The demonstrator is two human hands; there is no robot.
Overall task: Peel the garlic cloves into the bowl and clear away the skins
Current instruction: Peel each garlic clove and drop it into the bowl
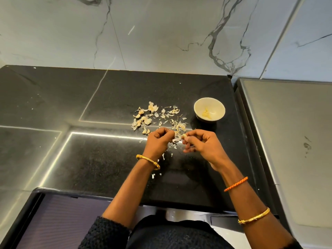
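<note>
- The black stone counter (111, 159) fills the middle of the view; a white marble wall with dark veins (161, 33) rises behind it at 12 o'clock.
- A grey steel surface (291, 141) lies off the counter's edge at 3 o'clock.
- The right hand (199, 143) hovers above the counter just past centre, fingers curled, thumb and forefinger pinching a pale garlic clove (184, 135) at its tip.
- The left hand (158, 141) sits beside it at 9 o'clock of the clove, fingers curled in tight and gripping a strip of loose skin (177, 134) that runs across to the clove.
- A small cream bowl (215, 105) stands at 1 o'clock of the hands, apart from them, with a few peeled cloves (206, 113) in its bottom.
- A scatter of papery skins (170, 114) spreads over the counter at 12 o'clock of the hands, between them and the bowl's left side.
- Unpeeled cloves (141, 112) lie among the skins at 11 o'clock of the left hand.
- A gold bangle (148, 162) circles the left wrist; an orange thread band (235, 184) and another gold bangle (254, 216) sit on the right forearm.
- Small flakes (158, 169) dot the counter at 6 o'clock, beside the left wrist.
</note>
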